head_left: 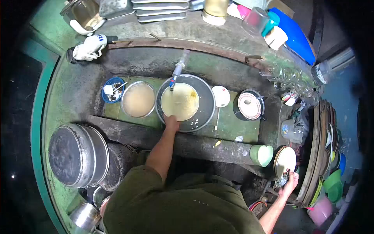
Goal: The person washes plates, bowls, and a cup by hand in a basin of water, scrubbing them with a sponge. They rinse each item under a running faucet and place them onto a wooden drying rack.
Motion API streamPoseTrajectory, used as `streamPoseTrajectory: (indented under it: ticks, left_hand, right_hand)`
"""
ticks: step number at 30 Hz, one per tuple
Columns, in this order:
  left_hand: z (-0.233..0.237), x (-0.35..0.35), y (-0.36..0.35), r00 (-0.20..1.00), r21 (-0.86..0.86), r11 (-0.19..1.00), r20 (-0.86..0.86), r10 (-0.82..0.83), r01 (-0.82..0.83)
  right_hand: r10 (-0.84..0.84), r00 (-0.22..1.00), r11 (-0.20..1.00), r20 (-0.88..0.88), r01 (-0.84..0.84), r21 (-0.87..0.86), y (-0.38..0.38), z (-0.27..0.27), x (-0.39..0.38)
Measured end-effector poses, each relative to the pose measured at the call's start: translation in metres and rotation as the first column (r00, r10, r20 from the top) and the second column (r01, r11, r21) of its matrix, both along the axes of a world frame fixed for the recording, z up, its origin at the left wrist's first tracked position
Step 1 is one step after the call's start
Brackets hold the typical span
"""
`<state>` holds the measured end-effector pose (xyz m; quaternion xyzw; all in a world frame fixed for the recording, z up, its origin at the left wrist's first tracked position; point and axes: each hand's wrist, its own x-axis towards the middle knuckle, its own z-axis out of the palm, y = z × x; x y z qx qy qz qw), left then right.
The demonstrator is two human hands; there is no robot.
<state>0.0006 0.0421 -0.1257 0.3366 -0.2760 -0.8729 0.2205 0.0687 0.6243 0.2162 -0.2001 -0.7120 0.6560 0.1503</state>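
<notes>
My left hand point(172, 123) grips the near rim of a round cream-coloured plate point(171, 102) with a yellow-brown stain on its right side. The plate lies over a large grey basin point(205, 117), under a tap point(172, 84) with a blue handle. Far to the right, my right hand point(290, 181) is closed beside a pale round plate point(286, 160) with a brown edge. A crumpled, shiny clump point(281, 180), possibly a wire scrubber, shows at its fingertips.
Left of the basin stand a pan of cloudy water point(138, 100) and a blue bowl point(105, 92). To its right are a white lid point(221, 96), a dark pot point(262, 102) and a green container point(261, 155). A big metal pot point(68, 156) stands at left.
</notes>
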Motion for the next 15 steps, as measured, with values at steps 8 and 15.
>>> streamPoseTrajectory:
  ticks: [8,15]
  left_hand:
    - [0.081,0.044,-0.063,0.992,0.15,0.989,-0.12,0.031,-0.012]
    - [0.096,0.066,-0.257,0.893,0.158,0.881,0.005,0.451,-0.446]
  right_hand:
    - [-0.019,0.998,1.0,0.053,0.019,0.014,-0.043,-0.009,0.002]
    - [0.022,0.997,1.0,0.068,-0.022,0.0,-0.08,0.002,-0.015]
